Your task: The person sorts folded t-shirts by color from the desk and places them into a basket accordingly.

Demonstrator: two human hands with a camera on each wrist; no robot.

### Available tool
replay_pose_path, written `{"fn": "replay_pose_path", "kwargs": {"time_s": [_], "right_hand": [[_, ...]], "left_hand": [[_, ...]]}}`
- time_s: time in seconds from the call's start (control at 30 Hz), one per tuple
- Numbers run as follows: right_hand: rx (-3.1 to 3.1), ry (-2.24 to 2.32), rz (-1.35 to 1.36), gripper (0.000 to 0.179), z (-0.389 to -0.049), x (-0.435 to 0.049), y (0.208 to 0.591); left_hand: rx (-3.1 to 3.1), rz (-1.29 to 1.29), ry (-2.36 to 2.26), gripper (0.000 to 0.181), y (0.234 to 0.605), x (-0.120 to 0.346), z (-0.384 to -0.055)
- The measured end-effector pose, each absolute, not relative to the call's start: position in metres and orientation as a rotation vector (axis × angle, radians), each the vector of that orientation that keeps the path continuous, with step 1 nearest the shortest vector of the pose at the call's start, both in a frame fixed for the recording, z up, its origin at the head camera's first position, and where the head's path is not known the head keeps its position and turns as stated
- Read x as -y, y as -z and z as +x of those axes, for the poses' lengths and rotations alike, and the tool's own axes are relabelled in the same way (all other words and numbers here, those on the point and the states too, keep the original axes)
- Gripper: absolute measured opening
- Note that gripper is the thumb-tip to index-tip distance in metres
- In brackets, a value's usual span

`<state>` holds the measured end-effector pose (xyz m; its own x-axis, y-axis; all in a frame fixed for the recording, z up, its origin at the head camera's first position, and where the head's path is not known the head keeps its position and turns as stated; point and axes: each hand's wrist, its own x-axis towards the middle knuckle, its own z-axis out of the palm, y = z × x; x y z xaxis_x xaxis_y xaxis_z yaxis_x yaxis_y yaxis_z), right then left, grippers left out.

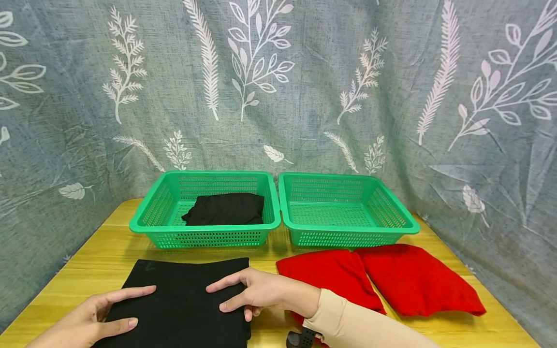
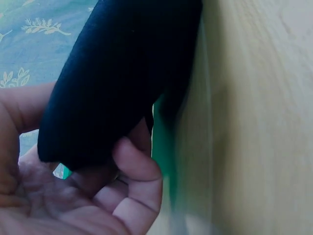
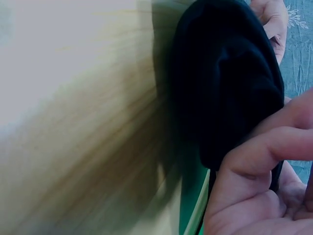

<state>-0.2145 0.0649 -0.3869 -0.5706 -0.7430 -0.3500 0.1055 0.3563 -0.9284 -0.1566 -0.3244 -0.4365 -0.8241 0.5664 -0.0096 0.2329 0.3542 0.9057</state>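
Note:
A folded black cloth (image 1: 187,304) is at the front left of the table, between both hands. My left hand (image 1: 93,316) grips its left side, thumb and index finger on top and other fingers curled beneath, as the left wrist view shows. On the opposite side my right hand (image 1: 261,292) holds the edge, its fingers (image 3: 244,166) bent under the fabric. Both wrist views show the black cloth (image 2: 117,83) with its gripped edges raised off the wooden table (image 2: 259,122). Its lower end runs out of the head view.
A green basket (image 1: 204,235) at the back left contains another folded black cloth (image 1: 228,209). Beside it stands a second green basket (image 1: 348,235) with nothing inside. Two red cloths, one left (image 1: 322,275) and one right (image 1: 419,280), lie at the right, partly behind my right forearm. A patterned curtain (image 1: 304,87) hangs behind.

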Motion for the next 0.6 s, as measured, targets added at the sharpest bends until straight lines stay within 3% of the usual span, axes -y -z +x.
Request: {"fn": "replay_pose_path", "kwargs": {"time_s": [0.6], "right_hand": [[-1.833, 1.348, -0.611, 0.045, -0.213, -0.076, 0.367]], "left_hand": [[-2.143, 0.77, -1.581, 0.063, 0.411, 0.312, -0.152]]}}
